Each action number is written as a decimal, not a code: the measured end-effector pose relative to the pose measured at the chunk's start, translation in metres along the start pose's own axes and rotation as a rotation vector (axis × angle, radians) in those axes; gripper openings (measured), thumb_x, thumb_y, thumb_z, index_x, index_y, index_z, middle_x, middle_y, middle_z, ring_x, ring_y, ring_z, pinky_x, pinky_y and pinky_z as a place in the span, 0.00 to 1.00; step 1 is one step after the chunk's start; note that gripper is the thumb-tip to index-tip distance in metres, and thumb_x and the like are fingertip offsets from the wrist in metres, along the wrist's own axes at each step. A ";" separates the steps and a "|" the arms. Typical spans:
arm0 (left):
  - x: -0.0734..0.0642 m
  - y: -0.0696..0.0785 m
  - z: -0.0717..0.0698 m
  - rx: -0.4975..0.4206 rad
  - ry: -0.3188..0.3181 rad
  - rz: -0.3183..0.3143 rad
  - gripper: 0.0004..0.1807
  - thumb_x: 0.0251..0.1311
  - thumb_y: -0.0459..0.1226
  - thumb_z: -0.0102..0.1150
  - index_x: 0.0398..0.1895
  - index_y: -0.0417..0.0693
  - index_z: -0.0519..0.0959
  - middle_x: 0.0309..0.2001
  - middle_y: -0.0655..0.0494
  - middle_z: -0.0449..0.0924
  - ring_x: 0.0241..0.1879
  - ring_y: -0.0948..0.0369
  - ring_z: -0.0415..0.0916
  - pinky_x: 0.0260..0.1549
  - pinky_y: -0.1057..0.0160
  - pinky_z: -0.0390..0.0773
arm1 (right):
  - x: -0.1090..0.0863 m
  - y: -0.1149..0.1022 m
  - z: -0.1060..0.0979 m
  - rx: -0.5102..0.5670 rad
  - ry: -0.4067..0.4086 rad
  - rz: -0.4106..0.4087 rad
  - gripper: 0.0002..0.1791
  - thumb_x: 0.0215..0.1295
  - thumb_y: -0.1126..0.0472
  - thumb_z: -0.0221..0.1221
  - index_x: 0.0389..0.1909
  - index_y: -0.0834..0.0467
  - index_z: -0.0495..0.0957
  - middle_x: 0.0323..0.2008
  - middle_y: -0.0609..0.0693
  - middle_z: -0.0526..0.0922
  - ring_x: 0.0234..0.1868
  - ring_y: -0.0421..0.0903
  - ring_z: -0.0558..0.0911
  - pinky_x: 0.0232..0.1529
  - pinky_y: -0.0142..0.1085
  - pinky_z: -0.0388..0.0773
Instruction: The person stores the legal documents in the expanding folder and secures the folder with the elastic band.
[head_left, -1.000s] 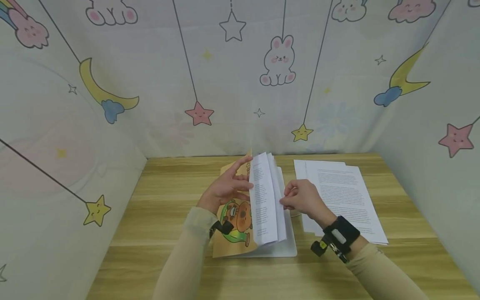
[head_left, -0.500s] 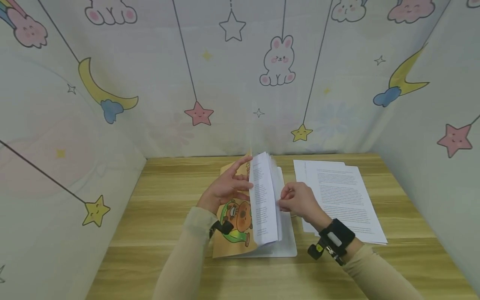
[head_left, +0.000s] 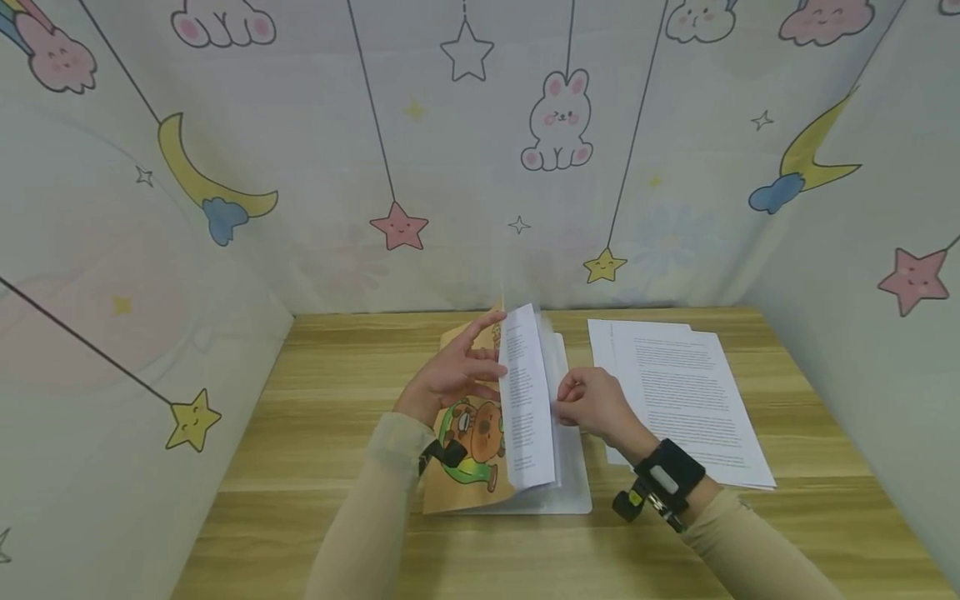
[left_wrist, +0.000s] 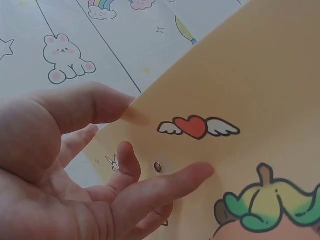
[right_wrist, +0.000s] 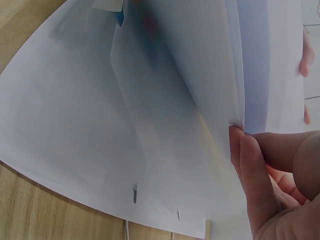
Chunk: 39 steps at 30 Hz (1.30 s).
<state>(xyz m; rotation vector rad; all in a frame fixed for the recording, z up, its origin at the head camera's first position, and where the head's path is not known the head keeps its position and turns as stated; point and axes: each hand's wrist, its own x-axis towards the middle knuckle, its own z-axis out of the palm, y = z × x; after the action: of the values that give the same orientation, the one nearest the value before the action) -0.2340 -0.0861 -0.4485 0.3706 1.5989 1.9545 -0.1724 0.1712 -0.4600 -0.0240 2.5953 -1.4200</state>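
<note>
A tan folder point(head_left: 472, 497) with a cartoon animal on its cover stands partly opened, its white back part point(head_left: 573, 492) on the table. Printed paper sheets point(head_left: 527, 400) rise upright inside it. My left hand point(head_left: 453, 375) rests against the outside of the cover, fingers spread and fairly straight, fingertips at its raised edge. In the left wrist view the thumb and fingers point(left_wrist: 192, 177) lie near a printed winged heart. With thumb and forefinger my right hand point(head_left: 596, 404) pinches the edge of a paper sheet point(right_wrist: 257, 75) within the folder.
Loose printed pages point(head_left: 686, 400) lie overlapped on the wooden table point(head_left: 337, 383), right of the folder. A patterned cloth wall point(head_left: 465, 167) closes off the back and sides. Two thin cords point(right_wrist: 126, 230) show below the folder's edge in the right wrist view.
My right hand has shifted slightly left and down, and the fanned sheets have drawn in against the upright printed page. The left hand stays in place.
</note>
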 end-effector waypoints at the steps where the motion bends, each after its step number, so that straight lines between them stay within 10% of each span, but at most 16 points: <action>1: 0.000 0.000 0.000 -0.003 0.000 -0.001 0.49 0.67 0.22 0.59 0.80 0.76 0.58 0.66 0.20 0.67 0.55 0.35 0.79 0.42 0.44 0.86 | 0.000 0.000 0.000 0.005 -0.005 -0.001 0.09 0.58 0.72 0.70 0.32 0.61 0.78 0.26 0.52 0.85 0.26 0.44 0.86 0.29 0.35 0.85; 19: 0.000 -0.002 -0.001 -0.007 0.033 0.000 0.49 0.66 0.21 0.60 0.78 0.80 0.62 0.63 0.24 0.68 0.49 0.39 0.82 0.37 0.47 0.87 | 0.000 0.035 -0.037 -0.116 0.055 -0.081 0.14 0.68 0.58 0.69 0.47 0.64 0.82 0.43 0.57 0.88 0.44 0.51 0.87 0.41 0.40 0.84; 39: -0.003 0.000 -0.005 -0.019 0.034 -0.011 0.49 0.65 0.22 0.62 0.78 0.80 0.62 0.63 0.22 0.68 0.47 0.40 0.83 0.36 0.49 0.87 | -0.015 0.115 -0.106 -0.434 0.244 0.079 0.32 0.69 0.53 0.66 0.62 0.73 0.72 0.60 0.80 0.72 0.58 0.73 0.74 0.54 0.64 0.74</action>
<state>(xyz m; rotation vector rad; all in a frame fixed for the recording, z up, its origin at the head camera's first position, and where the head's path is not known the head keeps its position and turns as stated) -0.2339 -0.0916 -0.4493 0.3214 1.5987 1.9762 -0.1671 0.3236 -0.4981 0.2022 3.0164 -0.8562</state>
